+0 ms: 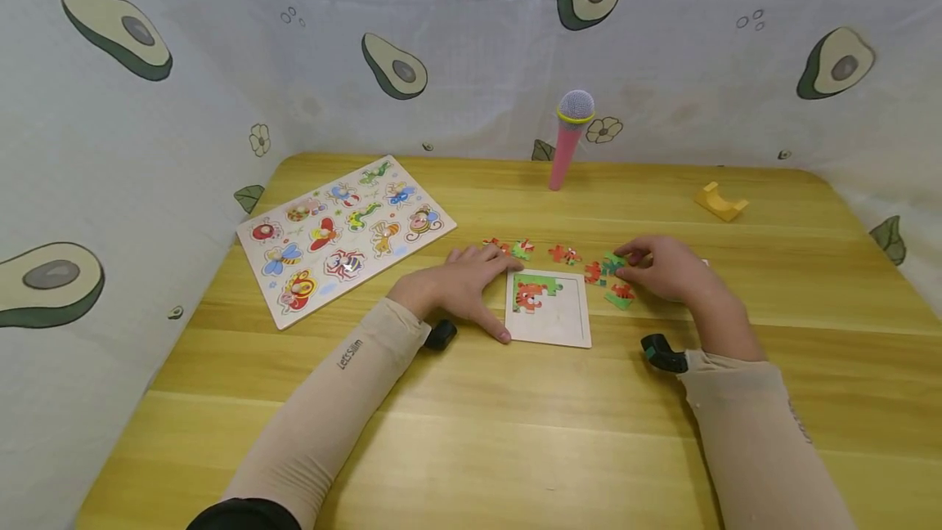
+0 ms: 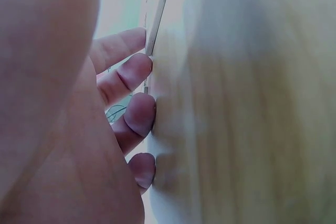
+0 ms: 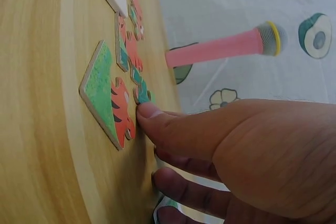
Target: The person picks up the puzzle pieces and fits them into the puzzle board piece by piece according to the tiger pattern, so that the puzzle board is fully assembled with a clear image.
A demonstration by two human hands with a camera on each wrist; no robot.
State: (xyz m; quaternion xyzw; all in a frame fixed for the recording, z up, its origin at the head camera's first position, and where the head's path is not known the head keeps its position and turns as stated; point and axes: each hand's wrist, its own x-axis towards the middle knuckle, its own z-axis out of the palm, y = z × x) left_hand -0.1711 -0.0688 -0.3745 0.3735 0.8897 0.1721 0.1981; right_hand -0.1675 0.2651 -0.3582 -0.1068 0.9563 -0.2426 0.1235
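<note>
A small square puzzle tray (image 1: 548, 325) lies on the table with a few joined pieces, a red-orange striped animal on green (image 1: 530, 295), in its upper left corner. My left hand (image 1: 464, 285) is spread at the tray's left side, thumb near the lower corner and index finger near the upper one. To the right, my right hand (image 1: 666, 268) pinches a green puzzle piece (image 1: 612, 263) at its edge between thumb and fingers; the index fingertip is mostly hidden in the right wrist view. Beside the thumb lies a green and red corner piece (image 3: 105, 95).
Several loose puzzle pieces (image 1: 564, 254) lie along the tray's far side. An insect peg board (image 1: 346, 240) rests at the back left. A pink toy microphone (image 1: 565, 145) stands at the back, with a yellow curved block (image 1: 721, 203) farther right.
</note>
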